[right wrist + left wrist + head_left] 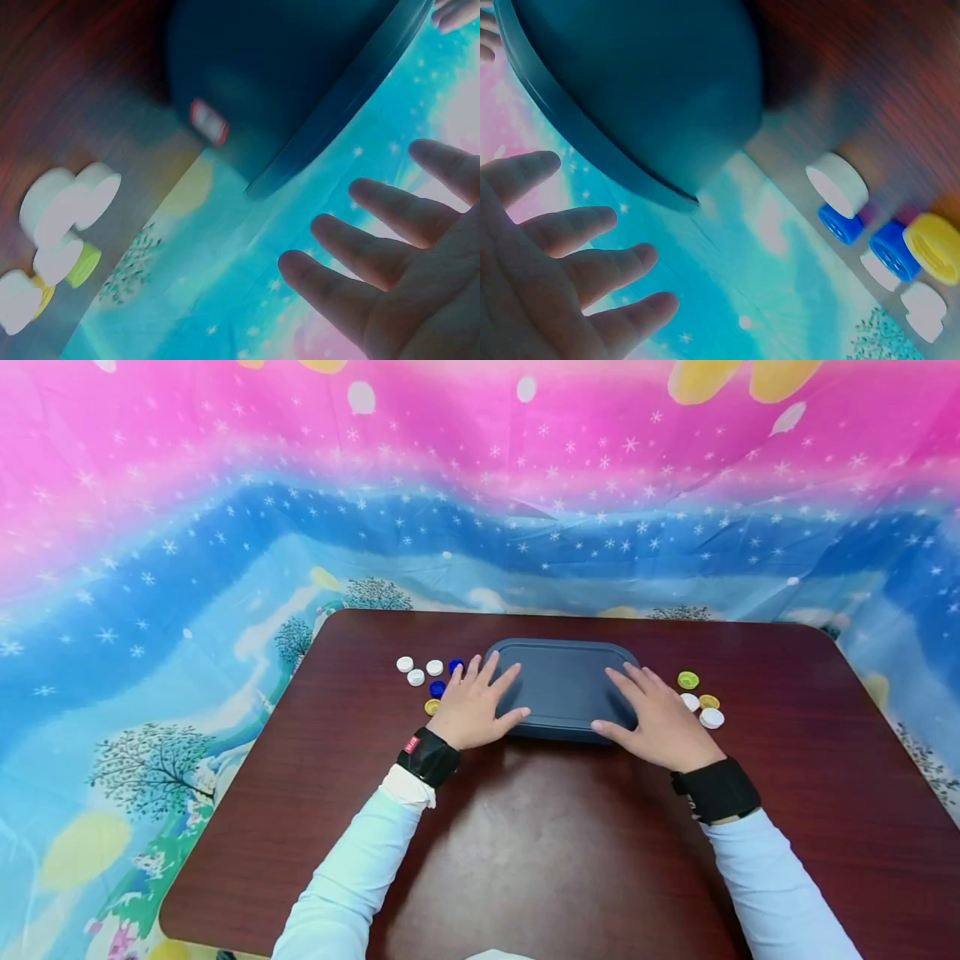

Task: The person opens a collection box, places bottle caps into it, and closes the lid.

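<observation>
A dark blue-grey box (pixel 562 685) with a flat, rounded top and an overhanging rim stands on the table between both hands. My left hand (pixel 472 706) is at its left side with fingers spread. My right hand (pixel 663 714) mirrors it on the right, fingers also apart. In both wrist views a gap shows between the fingertips and the box. Near the left hand lie white bottle caps (pixel 405 664), blue caps (pixel 437 689) and a yellow cap (pixel 432 707). Beside the right hand are a green cap (pixel 687 680), a dull yellow cap (pixel 708 702) and white caps (pixel 712 718).
The dark reddish-brown table (pixel 555 860) has rounded corners. Behind it and along its left side hangs a pink and blue printed cloth (pixel 450 527). A small red-and-white label (pixel 209 121) is on the box's side in the right wrist view.
</observation>
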Motion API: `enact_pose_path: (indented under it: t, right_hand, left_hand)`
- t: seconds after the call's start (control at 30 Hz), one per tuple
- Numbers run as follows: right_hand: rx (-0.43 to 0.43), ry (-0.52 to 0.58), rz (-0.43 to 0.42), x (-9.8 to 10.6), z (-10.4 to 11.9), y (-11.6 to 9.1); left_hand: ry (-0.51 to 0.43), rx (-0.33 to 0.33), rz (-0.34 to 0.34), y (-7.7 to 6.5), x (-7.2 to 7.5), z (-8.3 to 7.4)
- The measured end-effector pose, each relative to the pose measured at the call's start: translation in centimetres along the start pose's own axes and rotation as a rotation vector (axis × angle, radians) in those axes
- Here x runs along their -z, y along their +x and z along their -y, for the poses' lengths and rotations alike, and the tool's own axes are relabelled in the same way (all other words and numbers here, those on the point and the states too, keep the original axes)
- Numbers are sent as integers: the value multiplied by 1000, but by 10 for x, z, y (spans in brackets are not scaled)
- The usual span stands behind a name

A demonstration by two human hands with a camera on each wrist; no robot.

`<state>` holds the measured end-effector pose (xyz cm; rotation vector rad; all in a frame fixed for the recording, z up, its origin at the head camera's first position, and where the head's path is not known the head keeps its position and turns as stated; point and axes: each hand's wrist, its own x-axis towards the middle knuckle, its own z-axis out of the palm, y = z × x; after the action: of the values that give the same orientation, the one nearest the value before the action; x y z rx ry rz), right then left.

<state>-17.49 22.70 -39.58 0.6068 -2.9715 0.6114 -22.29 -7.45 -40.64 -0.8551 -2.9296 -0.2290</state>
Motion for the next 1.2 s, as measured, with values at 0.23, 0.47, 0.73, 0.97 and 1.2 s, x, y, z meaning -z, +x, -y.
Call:
enact_pose_path:
  t: [0.23, 0.47, 0.73, 0.97, 1.2]
  right_hand:
    - [-82, 124, 32, 14, -18, 3]
    - [-204, 214, 18, 20, -34, 18]
    - [-334, 293, 23, 15, -51, 29]
    - [-377, 360, 40, 11, -53, 28]
    - [-382, 351, 1, 13, -51, 28]
  left_hand:
    - [-84, 63, 20, 10, 4, 19]
    - [-249, 151, -42, 22, 7, 32]
    - [-421, 270, -120, 31, 9, 38]
    - [-440, 352, -79, 32, 5, 39]
    - [-463, 343, -98, 33, 4, 39]
